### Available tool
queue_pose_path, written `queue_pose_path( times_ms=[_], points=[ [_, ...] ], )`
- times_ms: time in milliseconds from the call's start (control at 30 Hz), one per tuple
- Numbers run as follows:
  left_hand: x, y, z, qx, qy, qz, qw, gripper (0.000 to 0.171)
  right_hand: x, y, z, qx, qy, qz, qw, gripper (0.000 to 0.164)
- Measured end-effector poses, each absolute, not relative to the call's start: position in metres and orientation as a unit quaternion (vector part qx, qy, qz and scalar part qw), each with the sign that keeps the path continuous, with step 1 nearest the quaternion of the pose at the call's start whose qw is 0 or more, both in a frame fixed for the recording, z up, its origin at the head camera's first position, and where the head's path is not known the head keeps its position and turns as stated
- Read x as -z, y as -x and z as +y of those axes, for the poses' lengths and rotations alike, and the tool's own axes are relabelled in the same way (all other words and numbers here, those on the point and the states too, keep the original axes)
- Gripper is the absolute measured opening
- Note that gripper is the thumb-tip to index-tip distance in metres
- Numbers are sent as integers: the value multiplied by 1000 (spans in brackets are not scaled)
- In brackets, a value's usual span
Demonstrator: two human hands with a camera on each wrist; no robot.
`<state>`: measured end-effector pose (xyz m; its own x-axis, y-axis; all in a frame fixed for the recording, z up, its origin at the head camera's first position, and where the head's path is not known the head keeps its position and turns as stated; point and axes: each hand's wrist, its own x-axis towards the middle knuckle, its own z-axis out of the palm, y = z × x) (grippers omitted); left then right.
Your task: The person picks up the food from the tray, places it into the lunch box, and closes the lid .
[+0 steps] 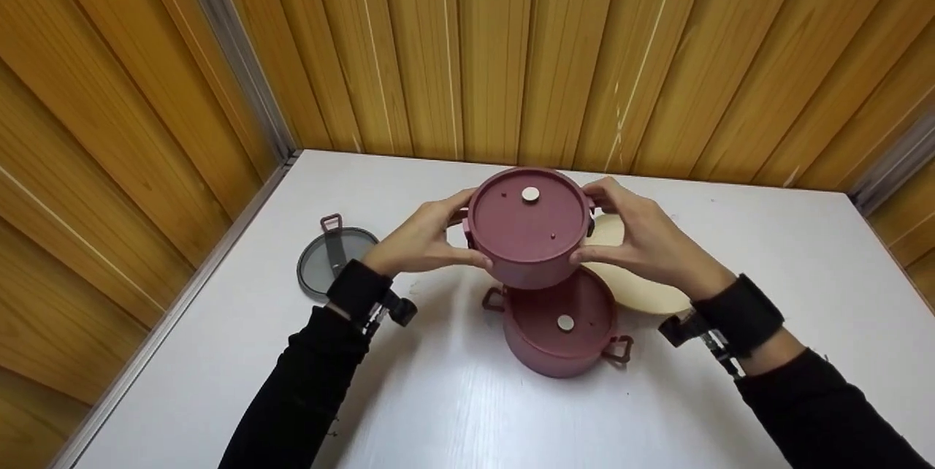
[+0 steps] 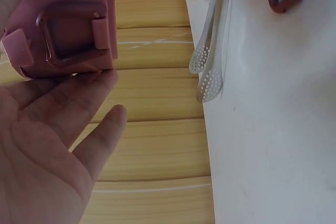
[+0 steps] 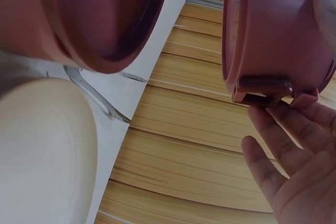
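Observation:
Both hands hold up a round maroon container [image 1: 529, 228], one on each side. A pale round knob sits on its top, and brown handles show at its sides. My left hand [image 1: 420, 239] grips the left wall, thumb in front and fingers behind. On the opposite side my right hand [image 1: 646, 239] does the same. In the left wrist view a squarish side handle [image 2: 71, 35] is seen close above the fingers. Below it, a second maroon container [image 1: 555, 359] with two loop handles stands on the table, its recessed top bearing a pale disc; the raised one overlaps its back edge.
A round grey piece with a maroon-ended strap [image 1: 314, 264] lies at the left, partly behind the left wrist. A cream oval dish [image 1: 650, 294] is behind the right hand. Perforated metal utensils [image 2: 211, 82] lie near the table's back edge, before the wood-panelled wall [image 1: 497, 52].

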<state>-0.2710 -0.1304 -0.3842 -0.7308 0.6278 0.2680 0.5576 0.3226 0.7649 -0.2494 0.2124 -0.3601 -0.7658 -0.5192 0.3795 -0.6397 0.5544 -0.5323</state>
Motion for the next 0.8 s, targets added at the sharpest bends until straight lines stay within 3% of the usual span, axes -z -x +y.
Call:
queue_pose_path(
  times_ms=[333, 567, 800],
  points=[
    [388, 269, -113, -456, -395, 795, 60, 106, 374, 216, 224, -334, -295, -881, 157, 78],
    [393, 267, -107, -456, -401, 790, 82, 112, 386, 202, 229, -355, -294, -871, 171, 86],
    [395, 266, -107, -463, -402, 781, 117, 110, 400, 185, 227, -346, -246, -889, 172, 77]
  ],
)
